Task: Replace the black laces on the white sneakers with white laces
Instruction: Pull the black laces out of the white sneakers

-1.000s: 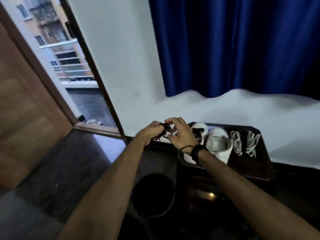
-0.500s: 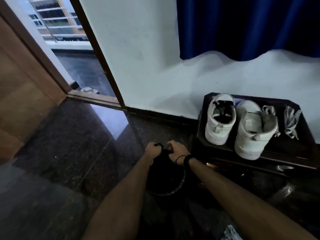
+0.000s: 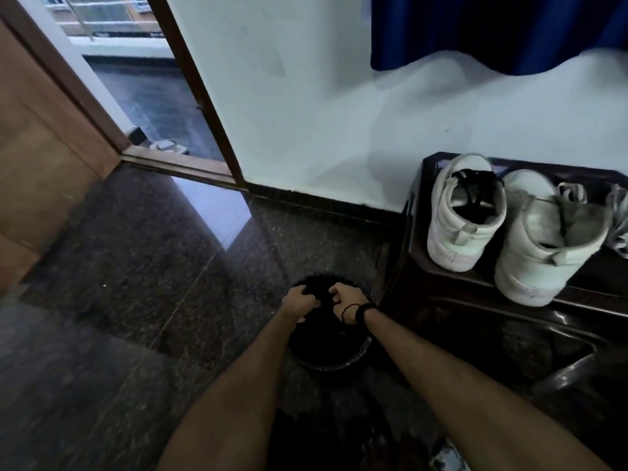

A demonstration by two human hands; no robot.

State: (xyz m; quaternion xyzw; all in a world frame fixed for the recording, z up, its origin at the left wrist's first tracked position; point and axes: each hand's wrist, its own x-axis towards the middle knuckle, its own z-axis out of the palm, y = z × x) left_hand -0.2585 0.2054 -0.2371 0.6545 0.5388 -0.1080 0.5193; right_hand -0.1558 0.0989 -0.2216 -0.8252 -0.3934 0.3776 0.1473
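Sneakers of white leather, one pair, are sitting heels toward the camera on a dark lacquered wooden worktop [image 3: 414, 212] against the pale wall. The left white sneaker [image 3: 465, 212] is still carrying its black lace [image 3: 472, 185], criss-crossed over the tongue, while the right white sneaker [image 3: 550, 236] is showing no lace at all, its tongue lying loose. Beside that shoe, at the frame's right edge, a bundle of white laces [image 3: 620, 219] is lying on the same worktop, only partly in view.

Lower down, both hands are hovering over a round black bucket [image 3: 328, 355] standing on the dark speckled floor. The left hand [image 3: 299, 302] and the right hand [image 3: 346, 302] are curling their fingers, close together, apparently pinching a dark bunched thing between them; it is probably the removed black lace, though the shadow is making that hard to confirm.

Judging from this, the task is standing roughly a quarter done: one black lace is out and seemingly being discarded, one is remaining to be pulled, and both white laces are still waiting to be threaded.
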